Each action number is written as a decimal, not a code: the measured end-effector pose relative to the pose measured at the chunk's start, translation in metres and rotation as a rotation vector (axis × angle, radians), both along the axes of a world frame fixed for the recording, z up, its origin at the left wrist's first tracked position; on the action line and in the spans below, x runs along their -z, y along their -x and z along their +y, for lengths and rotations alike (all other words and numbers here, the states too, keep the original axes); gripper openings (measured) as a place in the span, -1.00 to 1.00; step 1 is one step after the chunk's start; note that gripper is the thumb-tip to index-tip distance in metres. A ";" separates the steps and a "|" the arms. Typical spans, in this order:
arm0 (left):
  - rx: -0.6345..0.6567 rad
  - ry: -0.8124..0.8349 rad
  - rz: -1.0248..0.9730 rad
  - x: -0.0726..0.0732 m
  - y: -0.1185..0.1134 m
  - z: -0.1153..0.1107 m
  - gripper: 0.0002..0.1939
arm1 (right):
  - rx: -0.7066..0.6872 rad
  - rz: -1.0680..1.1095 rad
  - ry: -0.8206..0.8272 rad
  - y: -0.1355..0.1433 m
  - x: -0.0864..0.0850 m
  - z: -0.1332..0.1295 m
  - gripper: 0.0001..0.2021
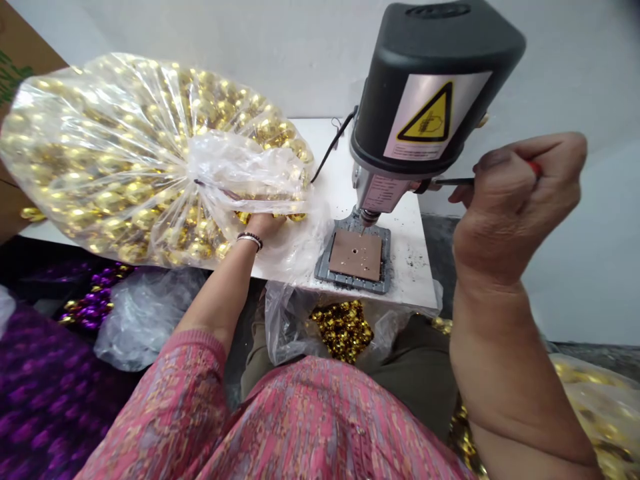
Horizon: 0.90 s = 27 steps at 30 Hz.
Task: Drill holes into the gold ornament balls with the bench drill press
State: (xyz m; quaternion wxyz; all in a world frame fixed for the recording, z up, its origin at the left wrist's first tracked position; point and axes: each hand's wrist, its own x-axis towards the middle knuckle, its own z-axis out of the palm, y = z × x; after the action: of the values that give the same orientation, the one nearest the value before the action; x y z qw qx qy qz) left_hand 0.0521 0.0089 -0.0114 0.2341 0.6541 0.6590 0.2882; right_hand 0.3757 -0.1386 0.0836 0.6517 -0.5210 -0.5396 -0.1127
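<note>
At the left of the table a big clear plastic bag [110,147] bulges with shiny gold balls. My left hand [265,227] reaches into the bag's opening among gold balls; its fingers are hidden. My right hand [515,200] is wrapped round the red-ended feed lever [453,181] of a bench drill press [435,80]. Beneath the drill's chuck [369,218] lies a brown square plate [355,255] with a small hole, on the grey base [325,270]. No ball rests on the plate.
Small shavings are scattered on the white table [415,267] around the base. An open plastic bag of gold pieces [345,330] sits below the table edge. Purple balls [95,300] lie at lower left, more bagged gold balls [610,427] at lower right. A black cord [333,145] runs behind.
</note>
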 end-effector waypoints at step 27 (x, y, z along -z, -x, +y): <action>0.285 0.381 -0.435 0.014 -0.103 -0.086 -0.55 | -0.061 0.253 0.344 -0.014 -0.071 0.068 -0.61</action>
State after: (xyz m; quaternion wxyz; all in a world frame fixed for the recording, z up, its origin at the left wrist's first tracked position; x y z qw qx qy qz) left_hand 0.1552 -0.0774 -0.0254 0.5256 0.6076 0.5372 0.2570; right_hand 0.3893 -0.0711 0.1543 0.6187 -0.6180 -0.4804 0.0674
